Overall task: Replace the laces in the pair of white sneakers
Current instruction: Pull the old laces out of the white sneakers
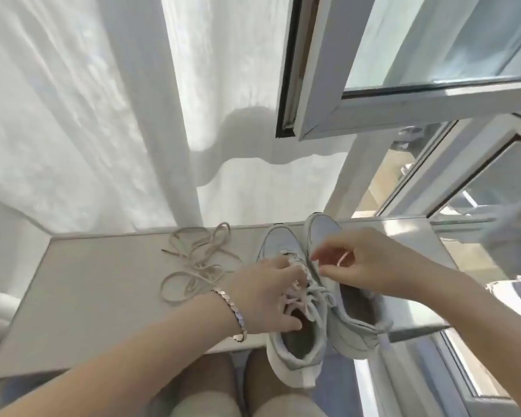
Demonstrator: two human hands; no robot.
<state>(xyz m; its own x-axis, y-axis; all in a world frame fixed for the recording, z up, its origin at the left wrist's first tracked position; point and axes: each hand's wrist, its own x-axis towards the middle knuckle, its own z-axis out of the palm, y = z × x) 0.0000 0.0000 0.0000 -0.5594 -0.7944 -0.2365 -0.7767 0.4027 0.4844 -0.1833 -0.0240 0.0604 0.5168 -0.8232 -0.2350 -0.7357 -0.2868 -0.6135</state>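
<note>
I am looking down from a head-worn camera at a white windowsill [103, 296] with a pair of white sneakers standing side by side at its right end, toes pointing away and heels hanging over the near edge. The left sneaker [278, 243] touches the right sneaker [324, 228].

The left hand [262, 293] holds the left sneaker. Its grip is clamped on the shoe, with the fingers curled down over the white laces [301, 296] and the thumb at the shoe's opening. A metallic bracelet [232, 314] circles that wrist.

The right hand [361, 263] hovers above the right sneaker. Its grip is drawn together, with thumb and forefinger pinching a strand of the white laces at the shoe's throat. Blur hides the exact strand. One lace end trails over the right sneaker's heel.

A loose pair of beige laces [200, 267] lies in tangled loops on the windowsill, to the left of the shoes and apart from them.

Behind, a white curtain [88, 115] hangs at the left, and an open window sash [433, 55] stands at the upper right. The person's knees [211, 386] show below the windowsill.
</note>
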